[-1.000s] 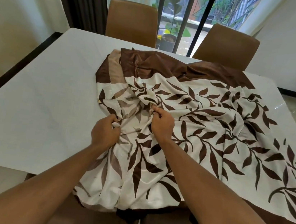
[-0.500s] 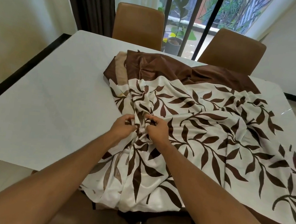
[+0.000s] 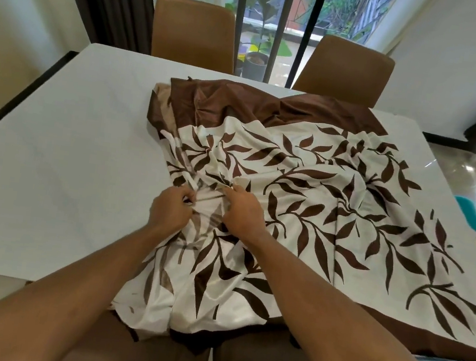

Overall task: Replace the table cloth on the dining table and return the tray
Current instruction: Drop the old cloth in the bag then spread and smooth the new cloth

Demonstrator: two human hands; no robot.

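A cream table cloth (image 3: 334,199) with brown leaves and a dark brown border lies partly spread and rumpled over the right half of the white dining table (image 3: 61,157). Its near edge hangs over the table's front. My left hand (image 3: 171,208) and my right hand (image 3: 243,211) sit close together near the cloth's left side, each pinching a bunched fold of the fabric. The cloth's left part is gathered into creases that run toward my hands. No tray is in view.
Two tan chairs (image 3: 194,32) (image 3: 346,69) stand at the table's far side, before a glass door with potted plants (image 3: 257,58) outside. Dark chair backs (image 3: 165,355) are at the near edge below my arms. A turquoise object (image 3: 468,212) shows at right.
My two hands have come closer together on the cloth and taken a fresh grip on its folds. The camera has tilted, so the table sits lower in view.
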